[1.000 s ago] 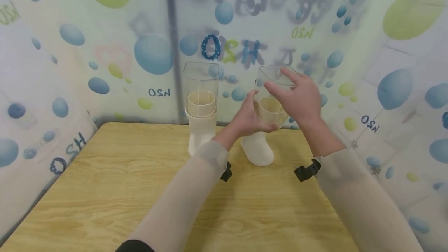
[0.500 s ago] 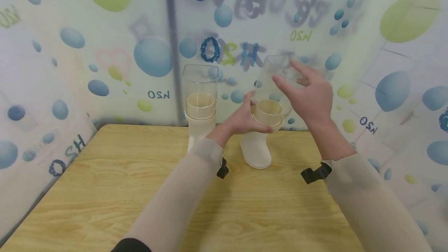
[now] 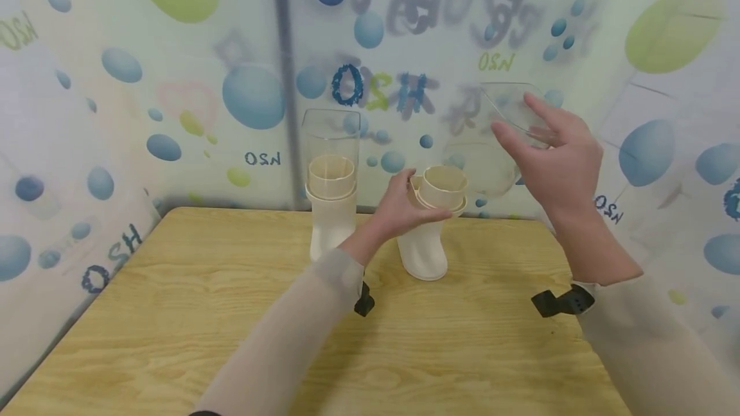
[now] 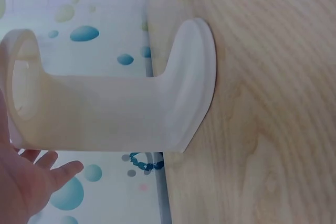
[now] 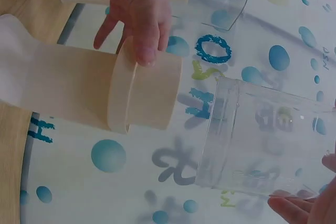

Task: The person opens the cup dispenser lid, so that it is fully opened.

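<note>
A cream boot-shaped stand (image 3: 423, 250) with a round collar stands upright near the table's back edge. My left hand (image 3: 399, 207) grips its collar from the left; in the right wrist view the thumb (image 5: 146, 48) lies on the collar's edge. My right hand (image 3: 563, 162) holds a clear container (image 5: 262, 135) at its wider, squarish end, between thumb and fingers. This container is up to the right of the stand, and a gap shows between its round end and the collar. The left wrist view shows the stand's foot (image 4: 191, 77) on the table.
To the left stands a second cream stand (image 3: 333, 226) with a clear container (image 3: 331, 130) seated on its collar. A patterned curtain (image 3: 254, 165) hangs right behind the wooden table (image 3: 173, 313).
The clear container in my right hand has come off the right stand's collar and moved up and to the right. My left hand keeps its hold on the stand.
</note>
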`<state>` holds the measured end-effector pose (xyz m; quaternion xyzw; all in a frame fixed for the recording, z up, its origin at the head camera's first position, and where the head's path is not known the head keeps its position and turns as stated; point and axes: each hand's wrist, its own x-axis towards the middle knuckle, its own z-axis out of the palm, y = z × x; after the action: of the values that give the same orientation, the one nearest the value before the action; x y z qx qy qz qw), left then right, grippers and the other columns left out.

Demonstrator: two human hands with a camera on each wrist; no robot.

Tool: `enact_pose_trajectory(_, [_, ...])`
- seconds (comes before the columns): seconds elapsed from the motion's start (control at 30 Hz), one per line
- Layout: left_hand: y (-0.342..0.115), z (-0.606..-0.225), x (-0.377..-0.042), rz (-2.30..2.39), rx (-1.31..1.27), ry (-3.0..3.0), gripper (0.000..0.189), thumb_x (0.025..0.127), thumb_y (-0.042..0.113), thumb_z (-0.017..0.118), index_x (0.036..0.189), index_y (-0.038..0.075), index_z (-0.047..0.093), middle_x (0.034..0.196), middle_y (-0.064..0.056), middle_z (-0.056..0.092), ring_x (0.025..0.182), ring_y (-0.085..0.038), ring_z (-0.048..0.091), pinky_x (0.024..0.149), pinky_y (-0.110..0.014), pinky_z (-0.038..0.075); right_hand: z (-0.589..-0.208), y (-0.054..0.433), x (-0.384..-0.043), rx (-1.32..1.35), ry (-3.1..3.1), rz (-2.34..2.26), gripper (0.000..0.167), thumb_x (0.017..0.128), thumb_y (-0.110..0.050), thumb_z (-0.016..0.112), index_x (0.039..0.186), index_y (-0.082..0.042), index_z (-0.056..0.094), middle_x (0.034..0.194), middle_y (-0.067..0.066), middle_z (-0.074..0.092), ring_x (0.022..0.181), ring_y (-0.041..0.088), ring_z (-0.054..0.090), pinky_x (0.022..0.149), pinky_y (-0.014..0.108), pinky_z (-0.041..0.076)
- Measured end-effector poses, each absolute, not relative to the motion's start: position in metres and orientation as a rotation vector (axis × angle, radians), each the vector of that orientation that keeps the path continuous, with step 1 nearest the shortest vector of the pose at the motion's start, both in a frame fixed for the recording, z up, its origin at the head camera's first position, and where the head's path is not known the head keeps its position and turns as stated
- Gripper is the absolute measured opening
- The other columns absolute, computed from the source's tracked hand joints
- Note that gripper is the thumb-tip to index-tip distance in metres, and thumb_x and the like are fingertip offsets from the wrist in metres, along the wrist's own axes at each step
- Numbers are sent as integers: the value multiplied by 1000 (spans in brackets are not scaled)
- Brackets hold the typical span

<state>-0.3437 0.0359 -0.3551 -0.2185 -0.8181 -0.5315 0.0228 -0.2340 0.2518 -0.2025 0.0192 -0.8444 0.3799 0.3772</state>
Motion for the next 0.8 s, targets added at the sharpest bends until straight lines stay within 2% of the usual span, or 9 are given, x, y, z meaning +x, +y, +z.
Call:
enact_pose_trajectory(0.2, [41,-361,-337,-1710,-582,-2509,126,79,61,95,175,16,25,174,-13,35,151,-33,49,120,-56,48,-208,274,-225,-6,-2152,984,57,93,-49,87,146,-49,67,156,-15,64,122,4,75,85,9,52])
enact_pose_trajectory(0.33, [44,-362,-338,-1755,-541,-2497,124,80,59,94,175,20,25,174,-13,37,151,-33,50,120,-56,48,-214,289,-222,-62,-2182,996,56,94,-51,84,147,-53,64,160,-16,59,124,0,72,86,11,50])
enact_pose_trajectory(0.47, [45,-361,-339,-1791,-539,-2508,122,81,59,94,175,25,24,173,-14,38,151,-35,50,120,-57,48,-225,306,-223,-155,-2258,981,59,96,-56,80,151,-55,59,165,-20,53,135,12,70,89,14,50])
enact_pose_trajectory(0.57, [43,-361,-340,-1828,-557,-2508,121,83,56,94,175,25,22,174,-14,37,152,-36,48,121,-59,46,-237,317,-228,-220,-2328,958,63,97,-62,77,155,-55,54,168,-21,49,142,27,66,103,27,55])
enact_pose_trajectory(0.67, [41,-362,-342,-1871,-582,-2499,121,84,53,94,176,25,20,176,-14,35,154,-36,46,123,-60,44,-254,327,-235,-239,-2382,959,71,98,-66,73,162,-47,50,174,-11,45,146,39,61,119,52,49])
enact_pose_trajectory(0.73, [40,-362,-343,-1889,-594,-2500,121,85,52,93,176,26,19,177,-14,34,155,-37,46,124,-60,43,-268,333,-239,-227,-2414,952,76,99,-68,71,166,-40,48,176,2,41,145,45,59,121,65,43])
enact_pose_trajectory(0.8, [39,-362,-343,-1893,-602,-2507,121,85,53,93,177,28,18,177,-15,34,156,-37,45,124,-60,43,-282,340,-245,-210,-2448,931,79,100,-68,69,168,-33,47,177,13,39,144,51,58,120,70,41])
